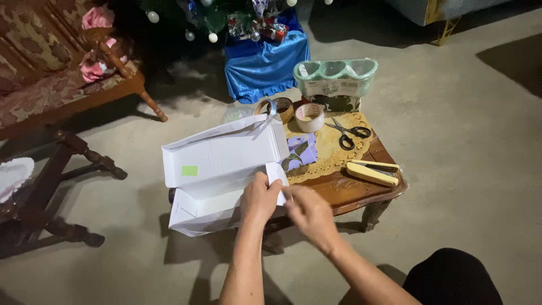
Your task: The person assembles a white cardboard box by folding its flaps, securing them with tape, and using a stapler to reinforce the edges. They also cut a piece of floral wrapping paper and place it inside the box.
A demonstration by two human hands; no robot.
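Note:
A sheet of white paper (220,155) is folded up around something on a small wooden table (353,189), its sides standing like box walls. My left hand (259,197) presses on the near right flap of the paper. My right hand (307,214) pinches the same flap's edge just beside it. What the paper covers is hidden. A small green sticker (189,170) marks the paper's left side. A purple patterned piece (300,151) lies by the paper on a yellow lace doily (333,152).
On the table lie black scissors (350,134), two tape rolls (309,117), a yellow stapler (372,172) and a green pack of containers (336,85). A blue-draped tree base (262,62) stands behind. A wooden sofa (62,85) and a dark chair (51,186) are at left.

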